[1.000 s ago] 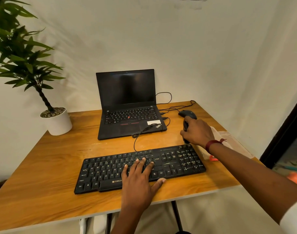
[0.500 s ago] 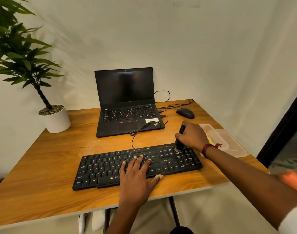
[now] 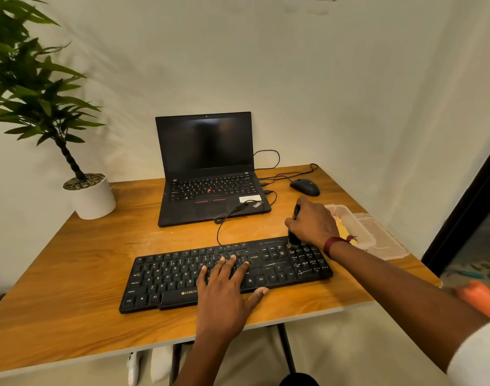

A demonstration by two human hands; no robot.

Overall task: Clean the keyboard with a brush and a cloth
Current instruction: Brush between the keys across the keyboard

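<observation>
The fingers of my right hand (image 3: 312, 225) are curled tight round a small dark brush (image 3: 294, 240). Its bristles are down on the top of the number pad, at the right end of the black keyboard (image 3: 182, 274). My left hand (image 3: 224, 291) lies flat on the middle keys with straight fingers, thumb out past the front edge, pinning the board to the wooden desk (image 3: 71, 274).

The risks I see: if I press the brush too hard, a keycap could pop off. If my left hand lets up, the board could skid. Crumbs swept rightward could land in the clear plastic container (image 3: 359, 228) just beside my wrist, which holds what I take for the yellow cloth (image 3: 341, 231).

The keyboard's cable (image 3: 220, 227) loops back toward the laptop (image 3: 207, 168), near my brushing path. A mouse (image 3: 305, 187) sits beyond my knuckles, and a potted plant (image 3: 89, 196) stands well off to the left.
</observation>
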